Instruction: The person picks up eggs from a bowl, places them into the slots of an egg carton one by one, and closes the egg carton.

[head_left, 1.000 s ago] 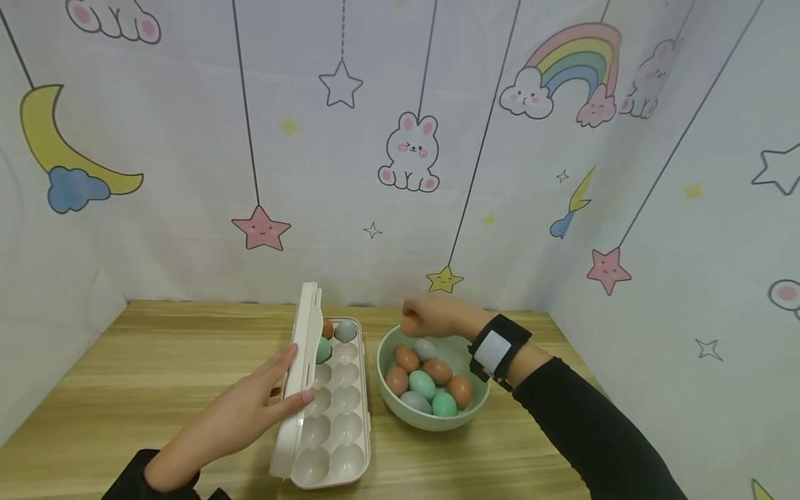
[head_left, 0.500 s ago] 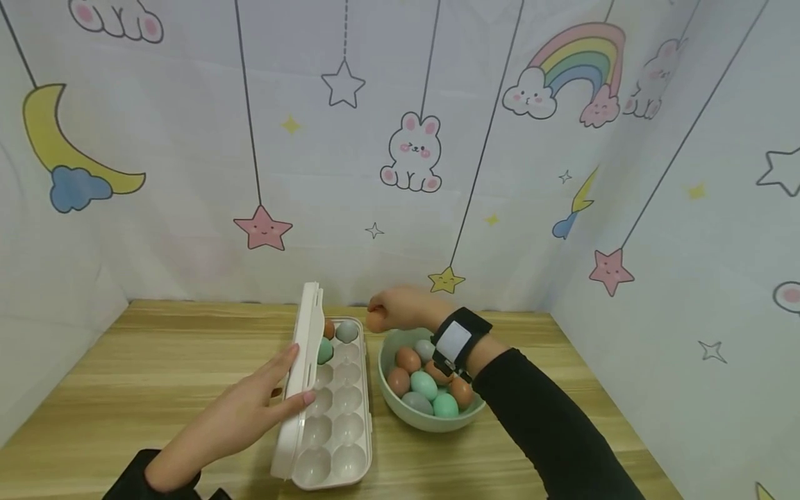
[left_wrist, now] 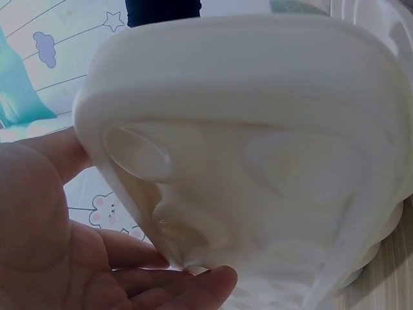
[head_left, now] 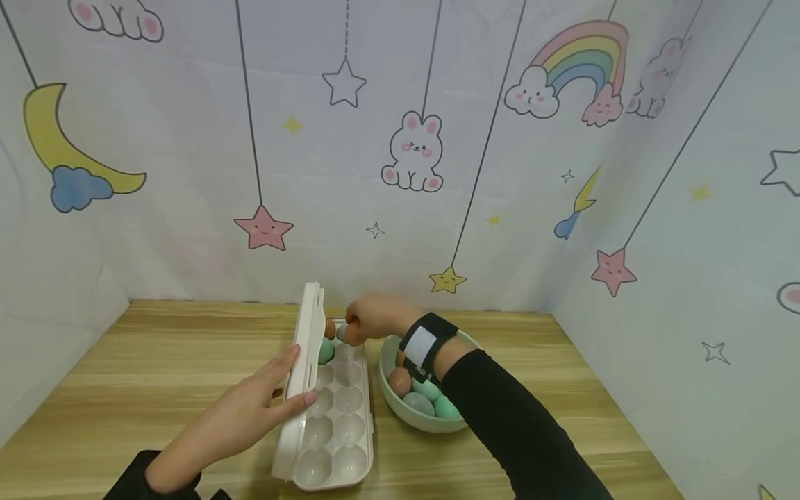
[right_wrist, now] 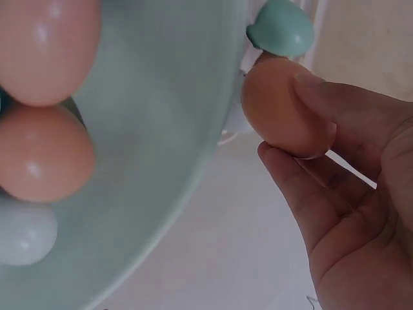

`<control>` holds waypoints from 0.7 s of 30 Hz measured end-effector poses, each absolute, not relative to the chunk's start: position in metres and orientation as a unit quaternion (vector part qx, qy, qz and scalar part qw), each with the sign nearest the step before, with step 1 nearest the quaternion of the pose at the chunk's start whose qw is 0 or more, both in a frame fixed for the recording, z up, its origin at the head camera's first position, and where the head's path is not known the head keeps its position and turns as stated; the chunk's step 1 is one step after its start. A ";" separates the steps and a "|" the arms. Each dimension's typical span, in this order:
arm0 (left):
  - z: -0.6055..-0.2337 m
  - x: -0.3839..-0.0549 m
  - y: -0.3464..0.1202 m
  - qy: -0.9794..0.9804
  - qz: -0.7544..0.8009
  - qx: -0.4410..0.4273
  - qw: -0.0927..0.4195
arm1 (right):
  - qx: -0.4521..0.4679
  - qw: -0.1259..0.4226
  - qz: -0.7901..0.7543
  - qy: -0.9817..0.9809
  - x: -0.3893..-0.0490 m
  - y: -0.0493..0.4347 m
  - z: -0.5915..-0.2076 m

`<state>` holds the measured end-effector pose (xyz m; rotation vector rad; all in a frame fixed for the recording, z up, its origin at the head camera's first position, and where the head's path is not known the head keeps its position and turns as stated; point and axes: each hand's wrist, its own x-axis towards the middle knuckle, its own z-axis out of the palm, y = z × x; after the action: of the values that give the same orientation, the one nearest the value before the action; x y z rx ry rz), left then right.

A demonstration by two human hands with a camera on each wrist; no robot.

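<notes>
My right hand (head_left: 378, 316) pinches a brown egg (right_wrist: 284, 106) between thumb and fingers, over the far end of a white egg carton (head_left: 367, 444). In that end sit another brown egg (head_left: 330, 328), a green egg (head_left: 326, 351) and a grey egg (head_left: 340, 332), partly covered by the held egg. My left hand (head_left: 250, 403) grips the carton's raised lid (head_left: 287, 448), thumb over its edge and fingers on its outer side. The left wrist view shows the lid (left_wrist: 258, 71) close up. The carton's nearer cups hold nothing.
To the carton's right stands a pale green bowl (head_left: 406, 417) with several brown, green and grey eggs, partly hidden by my right forearm. Both rest on a wooden table (head_left: 175, 361). A white printed cloth (head_left: 187, 208) hangs behind the table.
My right hand has moved left from above the bowl to the far end of the carton, carrying the brown egg. The left hand and the lid have stayed in place.
</notes>
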<state>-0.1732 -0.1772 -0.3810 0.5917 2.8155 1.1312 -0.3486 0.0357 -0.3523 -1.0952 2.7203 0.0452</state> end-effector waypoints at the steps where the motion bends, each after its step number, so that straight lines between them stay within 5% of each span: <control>1: -0.381 -0.173 -0.177 0.910 0.367 0.192 0.024 | -0.372 0.105 0.018 0.922 -0.349 0.033 -0.355; 21: -0.381 -0.172 -0.177 0.911 0.367 0.187 0.018 | -0.358 0.129 0.026 0.924 -0.351 0.005 -0.394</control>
<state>-0.1722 -0.1768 -0.3806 0.5810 2.8295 1.1414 -0.3509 0.0052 -0.3943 -1.0414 2.6866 0.0749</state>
